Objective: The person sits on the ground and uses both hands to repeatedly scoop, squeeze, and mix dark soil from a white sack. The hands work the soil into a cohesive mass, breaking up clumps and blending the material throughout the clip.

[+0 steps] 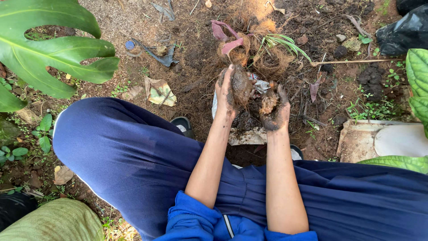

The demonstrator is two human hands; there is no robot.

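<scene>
The left hand (pixel 226 94), smeared with soil, curls its fingers around a dark clump of soil and roots (pixel 241 85) whose long axis runs roughly away from the person, its upper end toward the heap of coconut fibre (pixel 258 53). Just beside it, the right hand (pixel 276 112) cups a smaller brown fibrous lump (pixel 269 102) in its muddy palm, fingers bent up around it. Both hands hover over a torn white plastic bag (pixel 247 136) on the ground between the person's blue-trousered knees (pixel 125 147); a small green-leaved plant (pixel 281 42) lies beyond the fibre.
</scene>
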